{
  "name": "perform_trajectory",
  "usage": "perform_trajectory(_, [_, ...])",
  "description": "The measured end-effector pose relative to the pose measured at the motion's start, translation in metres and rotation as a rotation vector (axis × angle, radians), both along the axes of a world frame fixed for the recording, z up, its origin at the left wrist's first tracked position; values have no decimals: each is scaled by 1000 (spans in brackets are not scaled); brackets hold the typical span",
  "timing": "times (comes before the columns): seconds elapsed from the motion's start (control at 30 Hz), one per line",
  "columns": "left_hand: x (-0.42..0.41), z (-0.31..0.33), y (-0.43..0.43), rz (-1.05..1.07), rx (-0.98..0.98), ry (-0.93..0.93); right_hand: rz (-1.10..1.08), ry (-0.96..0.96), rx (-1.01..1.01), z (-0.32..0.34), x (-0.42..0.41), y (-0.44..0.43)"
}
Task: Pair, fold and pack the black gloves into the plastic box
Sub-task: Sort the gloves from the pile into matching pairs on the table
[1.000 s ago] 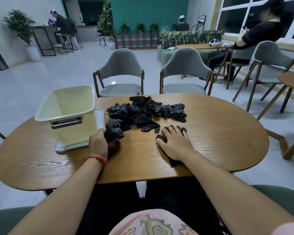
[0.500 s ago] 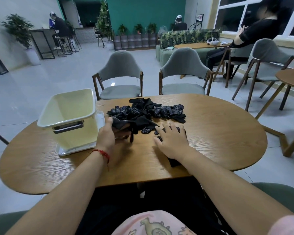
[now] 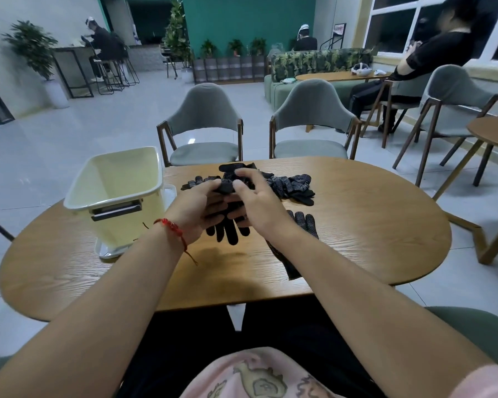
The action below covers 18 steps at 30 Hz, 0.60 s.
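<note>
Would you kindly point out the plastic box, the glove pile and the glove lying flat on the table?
plastic box (image 3: 121,229): head view, on its front wall below the handle.
glove pile (image 3: 292,183): head view, on the dotted gloves at its right end.
flat glove (image 3: 304,224): head view, on its dotted fingers.

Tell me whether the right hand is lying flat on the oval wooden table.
No, the right hand is up off the table, pinching a black knit glove together with the left hand.

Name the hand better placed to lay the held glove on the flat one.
Right hand: it pinches the held glove, and the flat glove lies just under its wrist.
</note>
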State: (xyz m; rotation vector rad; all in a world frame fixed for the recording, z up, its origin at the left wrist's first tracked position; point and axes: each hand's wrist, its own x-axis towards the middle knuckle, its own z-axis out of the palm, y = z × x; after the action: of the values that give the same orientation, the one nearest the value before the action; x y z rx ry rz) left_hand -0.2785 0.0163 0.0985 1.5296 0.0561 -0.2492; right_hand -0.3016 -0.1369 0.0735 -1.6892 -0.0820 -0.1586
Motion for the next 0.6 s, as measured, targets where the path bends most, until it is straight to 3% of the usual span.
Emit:
perform_trajectory(0.1, [-6,-2,3,9,106,-114,129,91,-35,14,3,7])
perform_trajectory(0.33, [-16,-9,20,96,96,-284,234,360,245,23,20,16])
perform_trajectory(0.43, [-26,-23,22,187,271,-386,275,442,317,12,28,22])
perform_trajectory(0.5, [-29,-39,25,205,284,-324,270,475,357,3,29,26])
perform_trajectory(0.6, [-30,-62,29,120,132,-100,279,507,439,-12,32,30])
